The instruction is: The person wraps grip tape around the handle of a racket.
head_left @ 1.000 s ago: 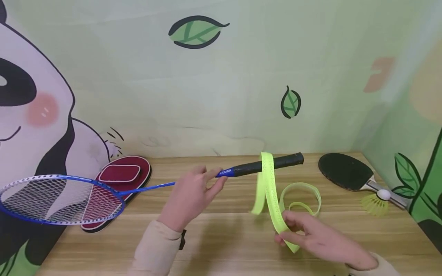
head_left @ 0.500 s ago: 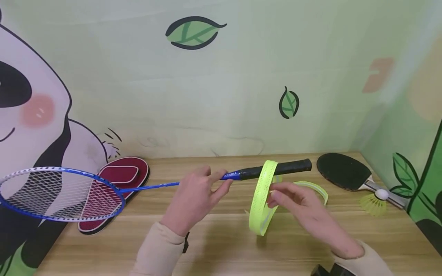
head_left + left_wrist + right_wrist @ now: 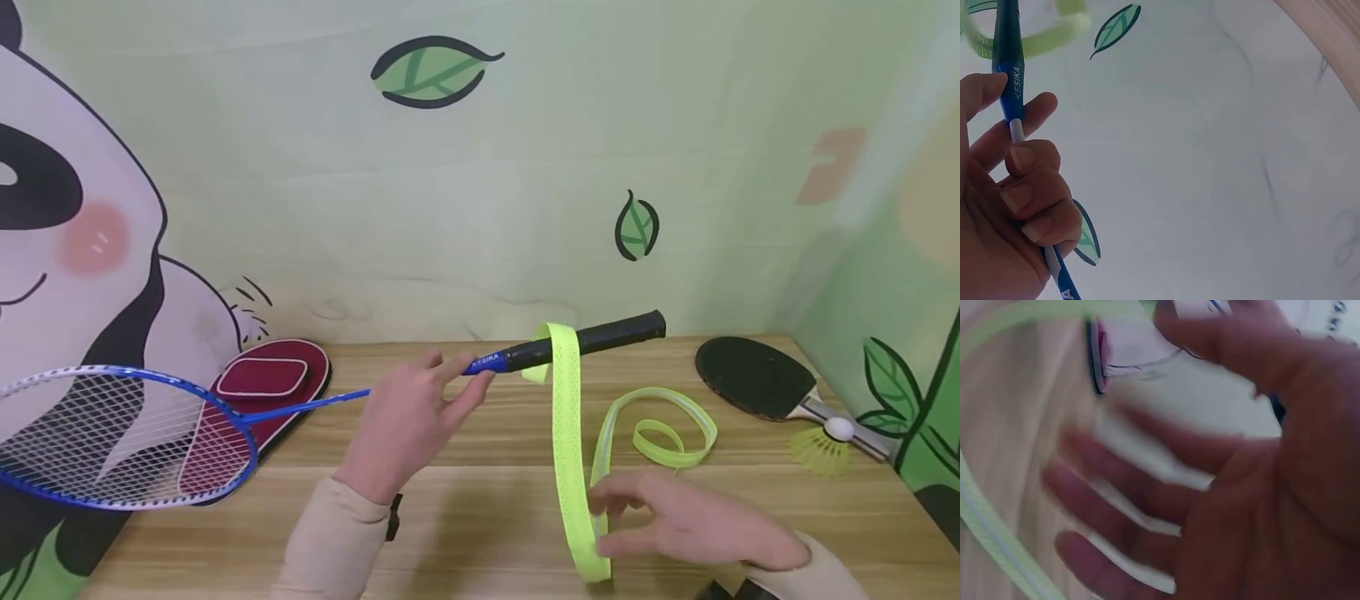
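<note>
Badminton racket [image 3: 307, 406] is gripped at its blue shaft by the left hand [image 3: 405, 412], just to the left of the black handle [image 3: 618, 333], and is held raised over the table [image 3: 225, 542]. In the left wrist view, fingers are seen curled round the shaft, while the thumb is set at the blue cone, lettered "KESIKA", that adjoins the handle. The handle is tilted slightly, its butt end higher.

Across the handle, near the cone, a yellow-green perforated strip [image 3: 567, 433] is draped: a short end is hung behind, and a long length is dropped in front. Below the handle, the strip is bent back upward beside the right hand [image 3: 675, 517], and its remainder is laid in a loose coil on the table, below and to the right of the handle.

The right hand is placed below the handle, beside the strip, with fingers and thumb parted; they are blurred in its wrist view, and whether the strip is touched cannot be told.

Far to the left of the handle, a maroon case [image 3: 262, 375] edged in white is partly overlapped by the racket's strings. To the right of the handle, a black table-tennis paddle [image 3: 753, 377] and a yellow-skirted shuttlecock [image 3: 821, 450] are seen together.
</note>
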`<state>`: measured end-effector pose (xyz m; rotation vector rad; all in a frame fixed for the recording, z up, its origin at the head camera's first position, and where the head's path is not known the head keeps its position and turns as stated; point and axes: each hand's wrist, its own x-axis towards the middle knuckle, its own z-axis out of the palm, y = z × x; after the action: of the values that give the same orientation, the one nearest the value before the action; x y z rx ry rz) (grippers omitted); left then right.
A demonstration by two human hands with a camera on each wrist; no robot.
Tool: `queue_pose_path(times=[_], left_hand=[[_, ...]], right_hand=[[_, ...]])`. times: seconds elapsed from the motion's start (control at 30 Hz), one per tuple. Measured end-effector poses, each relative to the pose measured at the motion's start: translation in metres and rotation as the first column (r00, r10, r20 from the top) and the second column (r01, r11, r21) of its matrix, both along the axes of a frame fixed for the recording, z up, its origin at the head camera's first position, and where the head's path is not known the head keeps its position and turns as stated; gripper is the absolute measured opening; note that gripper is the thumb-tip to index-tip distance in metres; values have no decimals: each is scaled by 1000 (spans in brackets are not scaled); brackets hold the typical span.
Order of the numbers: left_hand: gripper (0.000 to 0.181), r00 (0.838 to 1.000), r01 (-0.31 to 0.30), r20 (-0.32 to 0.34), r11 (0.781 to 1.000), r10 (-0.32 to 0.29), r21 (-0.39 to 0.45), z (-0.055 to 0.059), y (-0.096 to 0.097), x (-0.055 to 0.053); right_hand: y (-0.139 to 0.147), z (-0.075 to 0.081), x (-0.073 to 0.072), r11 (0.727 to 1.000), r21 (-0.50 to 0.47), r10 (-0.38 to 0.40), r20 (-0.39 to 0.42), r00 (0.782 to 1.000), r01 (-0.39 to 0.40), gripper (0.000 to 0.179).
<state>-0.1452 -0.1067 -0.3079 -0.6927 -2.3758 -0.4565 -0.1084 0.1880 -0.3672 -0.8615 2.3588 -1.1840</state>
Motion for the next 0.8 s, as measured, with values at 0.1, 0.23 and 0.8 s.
queue_pose_path(times=[0.1, 0.23, 0.8], left_hand=[[24, 998, 44, -48, 999, -44, -11, -1, 3, 0], [22, 989, 85, -113, 995, -91, -50, -4, 10, 1], [27, 997, 22, -77, 1000, -21, 13, 6, 8, 6]], right_hand=[[0, 17, -2, 983, -127, -134, -8, 991, 132, 39], [-20, 37, -9, 885, -383, -267, 51, 962, 265, 48], [-45, 8, -5, 874, -356, -320, 93, 943, 331, 20]])
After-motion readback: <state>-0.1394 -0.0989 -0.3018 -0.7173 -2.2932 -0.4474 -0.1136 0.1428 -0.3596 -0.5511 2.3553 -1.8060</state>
